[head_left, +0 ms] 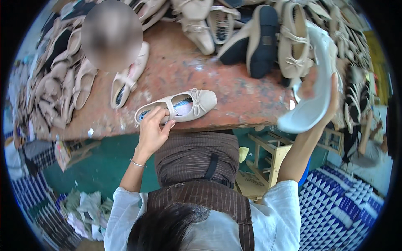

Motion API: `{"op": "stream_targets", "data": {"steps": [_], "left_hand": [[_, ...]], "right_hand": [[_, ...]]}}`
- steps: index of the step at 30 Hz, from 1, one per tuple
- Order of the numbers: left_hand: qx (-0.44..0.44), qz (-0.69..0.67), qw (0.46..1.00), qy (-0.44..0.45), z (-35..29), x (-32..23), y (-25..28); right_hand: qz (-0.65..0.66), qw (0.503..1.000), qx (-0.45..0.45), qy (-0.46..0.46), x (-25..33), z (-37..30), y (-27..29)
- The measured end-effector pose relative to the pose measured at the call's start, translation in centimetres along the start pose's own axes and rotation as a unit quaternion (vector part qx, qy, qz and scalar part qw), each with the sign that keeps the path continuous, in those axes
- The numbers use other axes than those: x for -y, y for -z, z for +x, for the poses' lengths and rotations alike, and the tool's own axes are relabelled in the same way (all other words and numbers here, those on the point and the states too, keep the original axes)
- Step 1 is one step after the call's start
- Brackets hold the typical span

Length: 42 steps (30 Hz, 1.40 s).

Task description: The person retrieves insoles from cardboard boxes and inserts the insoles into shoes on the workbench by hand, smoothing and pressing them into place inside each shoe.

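Far L, I saw a heap of beige strapped flats (84, 85) on a worn reddish-brown table (247, 98). Nearer mid, the person's L hand (154, 129), fingers inside, thumb outside, pinched the near side of a beige square-toed shoe w/ strap & bow (206, 101), lying by the table's near edge, toe R. Over R, the R hand (330, 98), a bit blurred, gripped a curved, smooth white item (312, 113).

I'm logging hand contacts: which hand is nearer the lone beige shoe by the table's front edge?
Left: the left hand grips the beige shoe at its opening; the right hand is apart, to its right.
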<state>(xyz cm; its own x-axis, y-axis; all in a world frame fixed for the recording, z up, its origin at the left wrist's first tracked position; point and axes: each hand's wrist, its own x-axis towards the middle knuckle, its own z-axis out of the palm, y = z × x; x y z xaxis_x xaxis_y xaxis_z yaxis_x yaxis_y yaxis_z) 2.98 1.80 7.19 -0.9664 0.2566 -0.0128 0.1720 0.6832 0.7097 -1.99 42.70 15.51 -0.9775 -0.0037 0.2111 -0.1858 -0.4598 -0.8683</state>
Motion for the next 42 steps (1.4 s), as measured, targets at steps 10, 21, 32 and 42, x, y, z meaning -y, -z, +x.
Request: {"op": "stream_targets", "data": {"steps": [10,21,32,42], "left_hand": [[-0.261,0.068,0.932,0.244,-3.9,5.1,0.5],[-0.145,-0.177,0.950,0.214,-4.1,6.9,0.7],[-0.167,-0.227,0.938,0.204,-4.2,7.6,0.6],[-0.167,-0.215,0.940,0.204,-4.2,8.1,0.7]], "right_hand": [[-0.590,0.775,0.223,0.037,-12.0,-4.4,-12.3],[-0.505,0.765,0.388,0.093,-20.1,-3.8,-16.0],[-0.428,0.837,0.340,0.009,-23.8,-3.8,-19.1],[-0.482,0.808,0.338,-0.005,-24.1,-4.0,-19.4]]}}
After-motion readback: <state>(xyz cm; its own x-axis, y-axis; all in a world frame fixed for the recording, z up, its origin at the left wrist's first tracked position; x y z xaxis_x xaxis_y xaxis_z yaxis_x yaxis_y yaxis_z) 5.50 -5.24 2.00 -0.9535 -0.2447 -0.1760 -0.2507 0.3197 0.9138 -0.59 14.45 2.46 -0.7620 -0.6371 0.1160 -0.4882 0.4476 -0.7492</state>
